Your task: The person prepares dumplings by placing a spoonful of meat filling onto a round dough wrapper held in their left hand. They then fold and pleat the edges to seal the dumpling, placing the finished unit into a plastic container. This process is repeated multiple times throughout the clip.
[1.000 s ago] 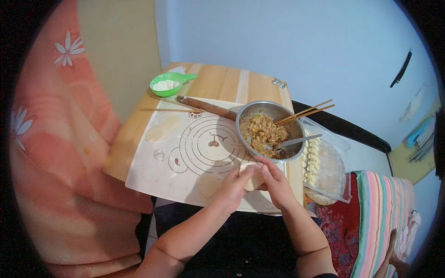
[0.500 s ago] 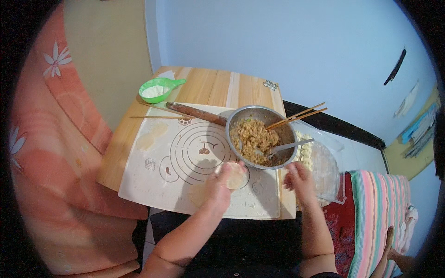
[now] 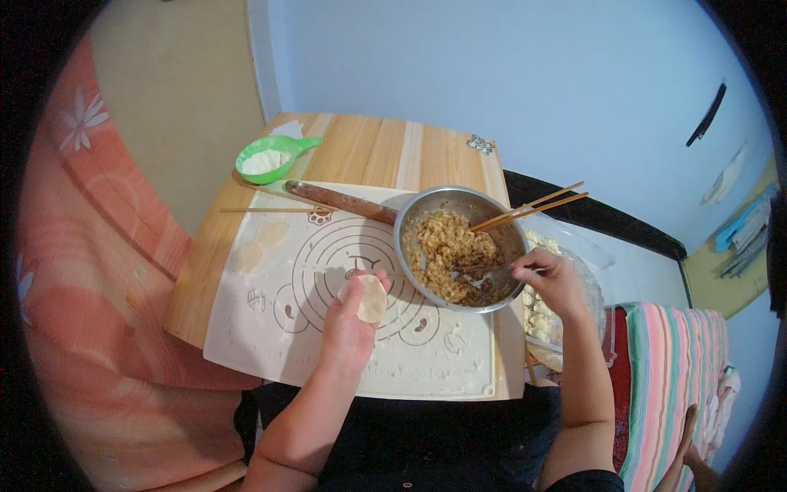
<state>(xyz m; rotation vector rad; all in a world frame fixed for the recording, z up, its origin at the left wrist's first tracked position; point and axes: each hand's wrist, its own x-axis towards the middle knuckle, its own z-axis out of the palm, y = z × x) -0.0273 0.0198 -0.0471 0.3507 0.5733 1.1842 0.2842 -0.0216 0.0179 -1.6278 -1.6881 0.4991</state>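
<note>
My left hand cradles a round, pale dumpling wrapper over the patterned kneading mat, its fingers curled around the wrapper. At the right rim of a steel bowl, my right hand has thumb and fingers pinched on the handle of a spoon, which the hand mostly covers. The spoon's head is in the brown minced filling. A pair of wooden chopsticks leans out of the same bowl. Two or more flat wrappers lie at the mat's left side.
A rolling pin lies against the bowl's left side. A green scoop of flour sits at the table's far left corner, with a thin stick nearer. Dumplings fill part of a clear tray right of the table. Striped cloth lies beyond.
My left hand has moved left and slightly up with the wrapper. My right hand has moved up and right to the bowl's rim and closed on the spoon handle. The view has shifted slightly.
</note>
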